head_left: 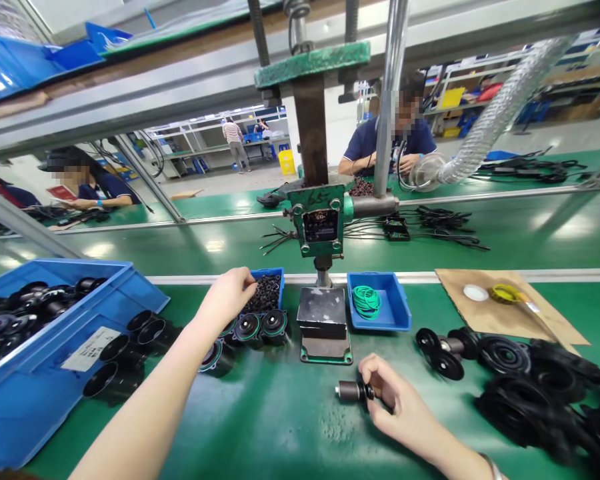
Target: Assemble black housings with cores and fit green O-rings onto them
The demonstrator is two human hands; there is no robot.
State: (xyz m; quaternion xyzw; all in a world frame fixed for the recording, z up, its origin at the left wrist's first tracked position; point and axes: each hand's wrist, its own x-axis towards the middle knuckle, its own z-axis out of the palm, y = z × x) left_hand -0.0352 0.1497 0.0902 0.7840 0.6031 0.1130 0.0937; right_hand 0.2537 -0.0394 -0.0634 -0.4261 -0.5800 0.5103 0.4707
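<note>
My right hand (397,403) grips a small motor rotor (350,391) by the black disc at one end. The rotor lies level just above the green worktop, its metal shaft tip pointing left. My left hand (234,288) is over a small blue bin (282,280) of tiny black parts (266,293). Its fingers are pinched together, and whatever is between them is too small to make out. Below that bin stand several black round housings (274,321) with green rings on their rims. Between my hands is a green press (316,220) with a dark metal block (323,308) on its base.
A blue bin (403,313) holding green rings (367,303) stands right of the press. Black cylinders (114,381) and a large blue crate (35,407) of black parts are at left. Black discs (505,357) and cardboard (460,283) lie at right. Co-workers sit across the bench.
</note>
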